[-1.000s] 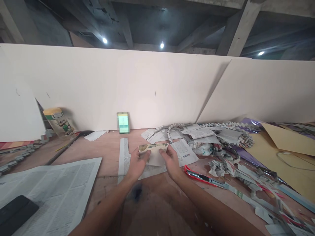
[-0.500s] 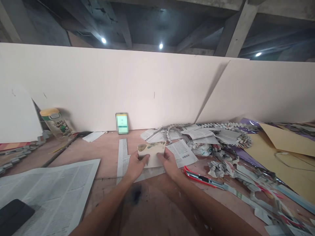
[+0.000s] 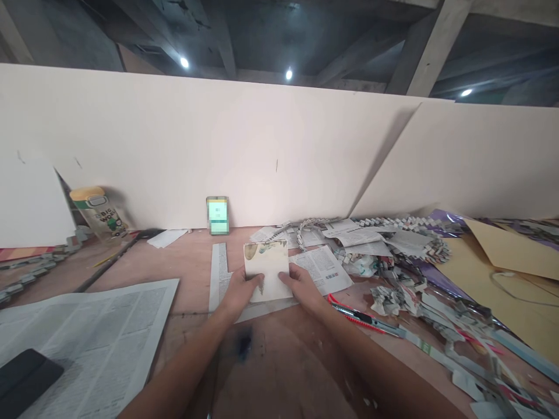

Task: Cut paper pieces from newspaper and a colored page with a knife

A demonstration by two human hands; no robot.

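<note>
A cream card (image 3: 269, 276) with a brown and green picture along its upper edge is between my hands, its face towards me. My left hand (image 3: 241, 289) grips its left side, thumb lying on the front. On the right side my right hand (image 3: 302, 283) pinches it the same way; the fingers behind are hidden. Underneath lie cut newspaper pieces (image 3: 217, 262), with another printed sheet (image 3: 325, 267) just right of my right hand. A red and black utility knife (image 3: 364, 317) rests on the table near my right forearm, its blade side pointing right.
A phone (image 3: 218, 215) leans upright against the white board (image 3: 262, 139). Newspaper (image 3: 100, 326) with a dark flat object (image 3: 27, 381) covers the left. A bottle (image 3: 99, 215) stands at back left. Folded-paper chains (image 3: 402, 224), scraps (image 3: 384, 299) and a yellow envelope (image 3: 502, 279) crowd the right.
The card has tilted up, so more of its face shows and it looks taller. Both hands keep hold of it at its sides. The camera view has shifted slightly.
</note>
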